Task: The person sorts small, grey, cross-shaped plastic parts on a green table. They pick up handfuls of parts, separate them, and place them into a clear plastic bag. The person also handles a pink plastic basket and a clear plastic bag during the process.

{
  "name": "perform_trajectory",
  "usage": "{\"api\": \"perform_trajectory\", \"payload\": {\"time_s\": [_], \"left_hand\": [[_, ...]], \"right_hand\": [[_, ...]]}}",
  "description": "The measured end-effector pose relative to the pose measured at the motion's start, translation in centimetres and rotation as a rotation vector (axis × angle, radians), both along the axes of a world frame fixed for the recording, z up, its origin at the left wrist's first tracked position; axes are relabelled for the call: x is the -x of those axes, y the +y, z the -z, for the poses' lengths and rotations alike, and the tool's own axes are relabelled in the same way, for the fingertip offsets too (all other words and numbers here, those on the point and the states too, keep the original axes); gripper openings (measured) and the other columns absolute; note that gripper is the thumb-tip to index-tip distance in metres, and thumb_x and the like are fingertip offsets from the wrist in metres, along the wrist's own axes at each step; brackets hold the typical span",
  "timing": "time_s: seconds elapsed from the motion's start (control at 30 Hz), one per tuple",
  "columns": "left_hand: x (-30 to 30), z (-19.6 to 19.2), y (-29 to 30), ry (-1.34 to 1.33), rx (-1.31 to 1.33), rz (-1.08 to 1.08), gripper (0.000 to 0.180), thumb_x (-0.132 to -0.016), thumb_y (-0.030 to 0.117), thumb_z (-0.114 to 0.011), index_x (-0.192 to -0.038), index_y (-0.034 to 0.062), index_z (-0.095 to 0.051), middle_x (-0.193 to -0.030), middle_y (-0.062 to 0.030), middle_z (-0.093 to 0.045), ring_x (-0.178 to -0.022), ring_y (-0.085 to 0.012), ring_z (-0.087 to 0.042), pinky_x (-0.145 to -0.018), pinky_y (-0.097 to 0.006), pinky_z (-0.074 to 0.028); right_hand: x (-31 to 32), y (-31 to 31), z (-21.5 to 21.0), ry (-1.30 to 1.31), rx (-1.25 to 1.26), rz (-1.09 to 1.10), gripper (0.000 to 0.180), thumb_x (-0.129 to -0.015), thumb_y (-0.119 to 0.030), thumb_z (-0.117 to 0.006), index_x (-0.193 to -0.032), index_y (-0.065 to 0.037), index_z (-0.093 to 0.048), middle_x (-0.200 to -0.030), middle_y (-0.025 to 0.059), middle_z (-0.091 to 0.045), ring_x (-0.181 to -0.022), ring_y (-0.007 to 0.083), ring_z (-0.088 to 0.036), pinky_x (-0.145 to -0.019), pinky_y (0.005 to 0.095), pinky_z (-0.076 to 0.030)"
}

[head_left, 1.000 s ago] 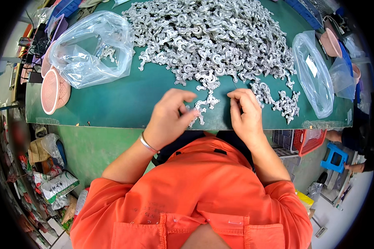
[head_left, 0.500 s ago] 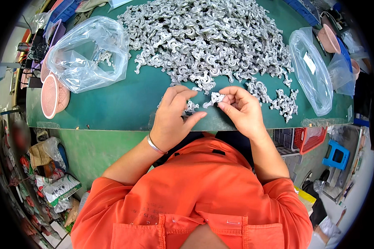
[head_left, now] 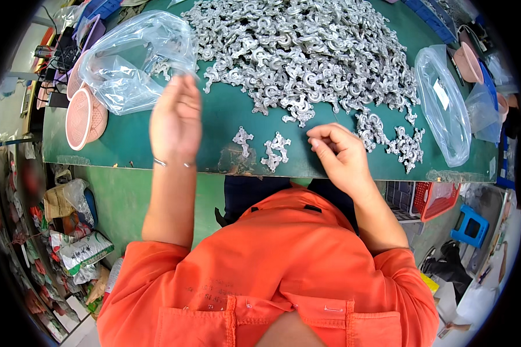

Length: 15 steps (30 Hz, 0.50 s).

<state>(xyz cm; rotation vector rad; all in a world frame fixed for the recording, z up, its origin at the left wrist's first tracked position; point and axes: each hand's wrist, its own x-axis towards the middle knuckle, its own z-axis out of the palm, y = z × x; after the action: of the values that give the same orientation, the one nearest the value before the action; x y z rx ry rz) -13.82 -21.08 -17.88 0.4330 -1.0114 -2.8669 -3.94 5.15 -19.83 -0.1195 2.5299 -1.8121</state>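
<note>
My left hand (head_left: 176, 118) reaches to the near right side of the clear plastic bag (head_left: 118, 84), which has some grey metal parts inside. Its fingertips are smeared by motion, so what they hold, if anything, does not show. Over the table's near part, my right hand (head_left: 341, 155) is closed with fingers curled and thumb against them; nothing shows in it. Between the hands lie a three-armed grey metal casting (head_left: 243, 141) and a small cluster of similar castings (head_left: 276, 151). Beyond them rises a large pile of castings (head_left: 307, 58).
Smaller groups of castings (head_left: 406, 149) lie right of my right hand. A second clear bag (head_left: 444, 110) rests at the table's right. Pink baskets (head_left: 78, 124) stand at the left edge. A red crate (head_left: 437, 199) and blue stool (head_left: 469, 224) are below the table's right side.
My left hand has moved left and away from me to the bag. The casting pinched in my right hand has gone from its fingers. The castings near my left hand are uncovered.
</note>
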Motion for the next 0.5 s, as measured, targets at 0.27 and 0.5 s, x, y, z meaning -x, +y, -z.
{"api": "perform_trajectory", "payload": {"time_s": [0.27, 0.5], "left_hand": [[-4.1, -0.5, 2.6, -0.036, 0.730, 0.475, 0.024, -0.084, 0.002, -0.060, -0.107, -0.0018, -0.057, -0.086, -0.0052, -0.060, -0.062, -0.0074, -0.052, -0.049, -0.019, -0.040], [-6.4, 1.6, 5.2, 0.058, 0.886, 0.727, 0.025, -0.089, 0.000, -0.053, -0.114, -0.0009, -0.053, -0.097, -0.0039, -0.058, -0.075, -0.0079, -0.058, -0.062, -0.019, -0.048]], "right_hand": [[0.2, -3.3, -0.1, 0.214, -0.523, -0.072, 0.024, -0.073, -0.009, -0.070, -0.094, -0.003, -0.060, -0.091, 0.0119, -0.054, -0.089, 0.0312, -0.052, -0.076, 0.0393, -0.046], [0.7, -1.4, 1.0, -0.322, 0.283, 0.031, 0.011, -0.083, -0.002, -0.064, -0.092, 0.002, -0.061, -0.079, 0.0054, -0.065, -0.067, 0.0098, -0.061, -0.059, 0.0225, -0.049]]}}
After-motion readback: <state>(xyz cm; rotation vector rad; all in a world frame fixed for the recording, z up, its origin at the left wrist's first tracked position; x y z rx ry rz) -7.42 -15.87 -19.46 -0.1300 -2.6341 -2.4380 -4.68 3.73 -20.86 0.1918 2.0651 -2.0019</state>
